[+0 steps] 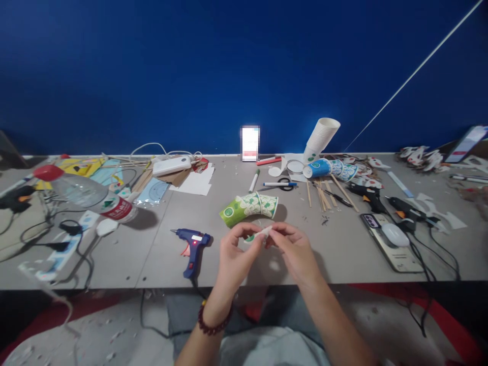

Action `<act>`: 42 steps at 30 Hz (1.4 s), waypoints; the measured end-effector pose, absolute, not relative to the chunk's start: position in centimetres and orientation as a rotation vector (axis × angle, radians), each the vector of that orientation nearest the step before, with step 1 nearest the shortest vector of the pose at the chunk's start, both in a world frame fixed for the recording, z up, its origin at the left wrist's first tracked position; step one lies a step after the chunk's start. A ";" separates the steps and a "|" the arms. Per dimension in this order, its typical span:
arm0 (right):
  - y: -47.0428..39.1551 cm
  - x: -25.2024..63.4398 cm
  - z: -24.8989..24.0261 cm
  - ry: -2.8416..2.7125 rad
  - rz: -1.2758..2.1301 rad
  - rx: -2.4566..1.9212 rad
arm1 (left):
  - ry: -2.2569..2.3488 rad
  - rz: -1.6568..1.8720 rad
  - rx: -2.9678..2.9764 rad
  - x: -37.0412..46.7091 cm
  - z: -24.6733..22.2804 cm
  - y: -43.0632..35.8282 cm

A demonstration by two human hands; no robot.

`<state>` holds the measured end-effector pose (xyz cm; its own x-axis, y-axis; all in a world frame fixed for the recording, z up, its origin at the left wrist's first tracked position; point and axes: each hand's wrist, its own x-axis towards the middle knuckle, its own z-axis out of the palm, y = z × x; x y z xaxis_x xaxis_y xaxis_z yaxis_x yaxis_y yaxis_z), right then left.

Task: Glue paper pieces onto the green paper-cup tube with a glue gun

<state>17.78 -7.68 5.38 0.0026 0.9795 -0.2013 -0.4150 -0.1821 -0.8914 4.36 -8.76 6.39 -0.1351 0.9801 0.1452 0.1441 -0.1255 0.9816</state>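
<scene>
Between my fingertips is a small white and green piece, which looks like cut paper; the fingers partly hide it. My left hand pinches its left side, and my right hand pinches its right side. Just beyond them lies a curved green body of joined paper cups with a leafy white print. To the left of my left hand, a blue hot glue gun rests on its side, nozzle pointing left and a red light showing.
A plastic bottle and power strip occupy the left. Stacked white cups, blue joined cups, scissors and wooden sticks lie behind. Black glue guns and a phone are at right. The table ends near my forearms.
</scene>
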 end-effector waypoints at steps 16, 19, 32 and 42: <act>-7.9 17.0 4.2 -0.728 1.466 -0.967 | 1.393 1.379 1.382 5.3 6.6 -9.2; -8.1 16.8 4.1 -0.720 1.477 -0.959 | 1.384 1.378 1.357 5.2 6.4 -9.2; -8.0 10.6 1.9 -1.991 1.125 -1.540 | 1.222 1.566 0.700 -0.5 4.1 -14.3; -7.9 2.0 2.4 -2.359 0.935 -1.742 | 1.589 1.708 0.527 -6.7 4.5 -17.0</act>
<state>1.99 -7.92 2.45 -0.3580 0.8859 -0.2948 0.8474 0.1758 -0.5010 -6.71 -17.05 4.54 -0.6475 0.7403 -0.1808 -0.2337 0.0329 0.9717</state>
